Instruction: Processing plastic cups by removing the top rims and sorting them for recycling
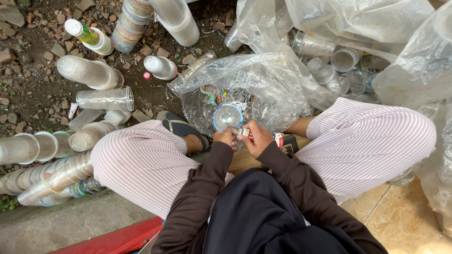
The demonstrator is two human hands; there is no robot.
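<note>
**Thin plastic cup, two hands, a whole lot of cups around**

The clear thin-walled plastic cup with a blue-rimmed mouth sits right in front of the knees, mouth facing up at the camera, held between both hands just over the opening of a crumpled clear plastic bag. The left hand has its fingers curled shut on the cup's near edge. The right hand is also closed, pinching at the cup's side, and seems to have a small red-and-white scrap under the fingers; can't tell exactly what it is.

My read: this cup is super light and floppy, the wall would buckle under a hard squeeze, and it's probably a bit slick. The rim looks like the stiffest part, so that's where I'd hold it.

Inside the bag there's a tangle of colourful peeled scraps. Left of the striped trousers, long nested stacks of clear cups lie on gravelly dirt ground. More loose cups fill another big clear bag to the upper right.
</note>
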